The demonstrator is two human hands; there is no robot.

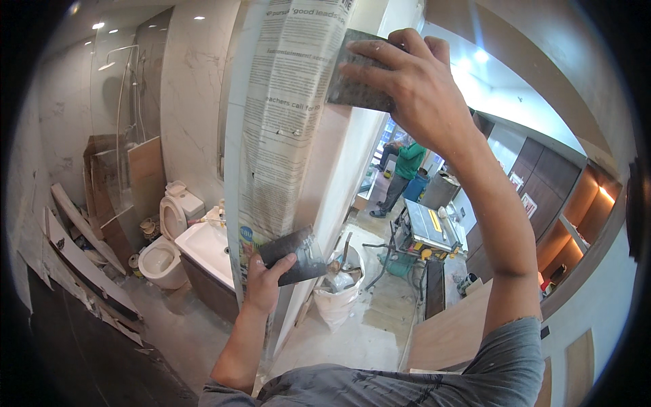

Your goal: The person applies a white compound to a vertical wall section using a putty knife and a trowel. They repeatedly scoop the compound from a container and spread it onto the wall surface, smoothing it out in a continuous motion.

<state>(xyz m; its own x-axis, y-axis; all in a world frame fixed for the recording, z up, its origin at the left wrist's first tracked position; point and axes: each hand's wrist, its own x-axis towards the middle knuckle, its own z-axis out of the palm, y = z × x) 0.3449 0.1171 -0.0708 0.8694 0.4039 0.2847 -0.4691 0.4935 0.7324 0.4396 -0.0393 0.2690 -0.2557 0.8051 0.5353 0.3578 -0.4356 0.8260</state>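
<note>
My right hand [424, 76] is raised at the upper middle and grips a flat dark rectangular blade [362, 71], like a putty spreader, laid against the edge of a wall corner [330, 127]. Lower down, my left hand [269, 280] holds a second dark flat rectangular spreader [295, 257], with pale paste smeared on its right part. Printed newspaper [282, 127] covers the tall narrow surface left of the corner. The left spreader is in front of the lower newspaper. Parts of my right fingers spread over the upper blade.
To the left is a bathroom with a sink [208, 249], a toilet [163, 262] and leaning boards [91, 259]. A filled white sack [338, 300] stands right of the corner, near a table saw [430, 224]. Farther back stands a person in green [407, 163]. A wood panel [447, 330] is lower right.
</note>
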